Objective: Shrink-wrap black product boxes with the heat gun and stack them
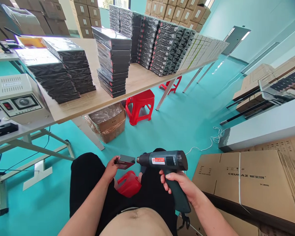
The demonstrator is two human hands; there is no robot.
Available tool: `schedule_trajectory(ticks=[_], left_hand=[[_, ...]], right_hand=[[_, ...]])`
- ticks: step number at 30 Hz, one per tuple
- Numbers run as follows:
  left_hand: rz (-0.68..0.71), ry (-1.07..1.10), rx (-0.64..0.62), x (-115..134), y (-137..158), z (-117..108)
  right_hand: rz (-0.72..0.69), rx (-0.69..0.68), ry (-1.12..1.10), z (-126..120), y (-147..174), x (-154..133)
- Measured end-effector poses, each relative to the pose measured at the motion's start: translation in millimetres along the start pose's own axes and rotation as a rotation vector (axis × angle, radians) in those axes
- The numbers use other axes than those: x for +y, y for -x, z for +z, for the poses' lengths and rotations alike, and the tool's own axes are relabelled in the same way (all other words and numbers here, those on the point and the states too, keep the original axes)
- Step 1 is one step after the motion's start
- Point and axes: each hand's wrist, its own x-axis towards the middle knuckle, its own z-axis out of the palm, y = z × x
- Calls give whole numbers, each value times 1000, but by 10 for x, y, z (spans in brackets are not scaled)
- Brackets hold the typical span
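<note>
My right hand point(178, 182) is wrapped round the grip of a dark heat gun point(170, 160) with a red and white label. Its nozzle points left, close to a flat dark box point(126, 162) with a shiny surface. That box is gripped at its left end by my left hand point(111, 168), held tilted above my lap. Whether the nozzle touches the box, I cannot tell. Above, on the wooden table point(135, 82), rises a stack of similar dark boxes point(113, 62). Film-wrapped bundles of dark boxes point(61, 70) stand to its left.
A sealing machine point(19, 98) with a dial stands at left. Red stools point(140, 105) and an open carton point(108, 123) sit under the table. Flattened cartons point(248, 183) are piled close on my right. A white cable point(212, 141) runs over the floor. Wrapped stacks point(159, 46) line the table's far part.
</note>
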Motion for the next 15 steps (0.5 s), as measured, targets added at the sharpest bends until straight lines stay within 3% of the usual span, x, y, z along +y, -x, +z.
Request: schedule_trajectory(ticks=[10,15], left_hand=[[76,-126,-46,-100,-35,-72],[-6,-11,-30,-97,-39,-71]], right_hand=[[3,-14,49,42,-83,33],[20,-54,59,28,-103,-9]])
